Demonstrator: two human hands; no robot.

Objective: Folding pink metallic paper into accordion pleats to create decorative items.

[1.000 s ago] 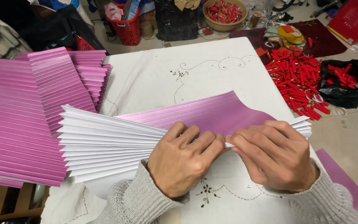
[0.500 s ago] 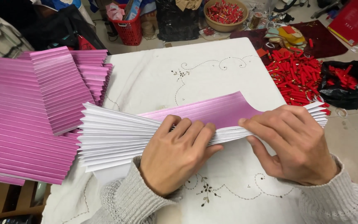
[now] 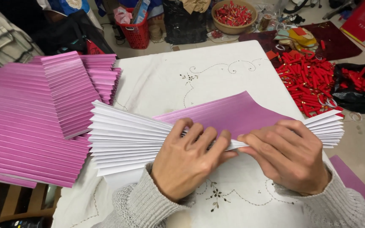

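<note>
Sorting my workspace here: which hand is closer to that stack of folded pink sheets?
Left hand; the pink stack lies just beyond it, while the right hand sits farther off.

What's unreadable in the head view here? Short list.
- Middle of the pleated sheet: covered by the left hand and right hand.
- Pink pleated stack: cut off by the left edge.
- Loose pink strip: runs off the bottom right corner.
- Contents of the bowl: too small to identify, top cropped.

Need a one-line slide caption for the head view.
Both hands, left hand and right hand, pinch an accordion-pleated pink-and-white sheet on a white embroidered tablecloth, beside stacked pleated pink sheets.
</note>
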